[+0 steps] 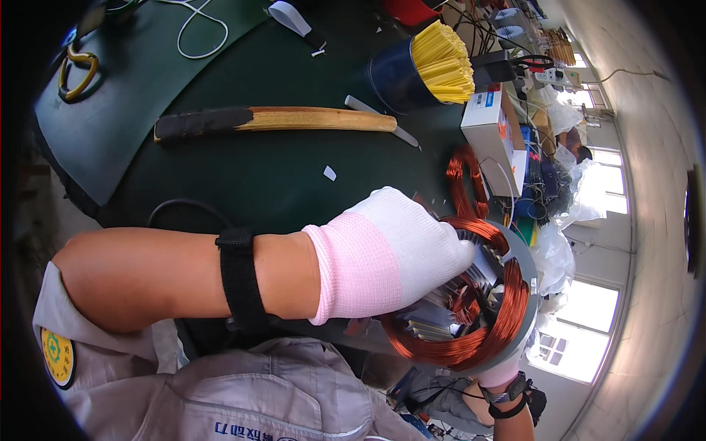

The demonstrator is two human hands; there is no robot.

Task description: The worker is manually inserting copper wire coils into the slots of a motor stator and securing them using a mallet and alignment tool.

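Note:
A motor stator (pixel 526 272) with a grey ring-shaped housing and thick copper windings (pixel 507 312) is tilted in front of me at the right. My left hand (pixel 404 246), in a white and pink knit glove, reaches across to its opening. The fingers are curled down among the windings and dark slots; whatever they grip is hidden beneath the hand. A loop of copper wire (pixel 467 176) sticks out past the stator's far side. Of my right hand (pixel 501 373), only the pink glove cuff shows behind the stator's near right edge; its fingers are out of sight.
A wooden stick with a dark wrapped end (pixel 316 119) lies across the green table, over a thin white rod (pixel 407 136). Beyond stand a dark blue tub of yellow strips (pixel 441 62) and a white box (pixel 489 121). Yellow-handled scissors (pixel 79 77) lie far left.

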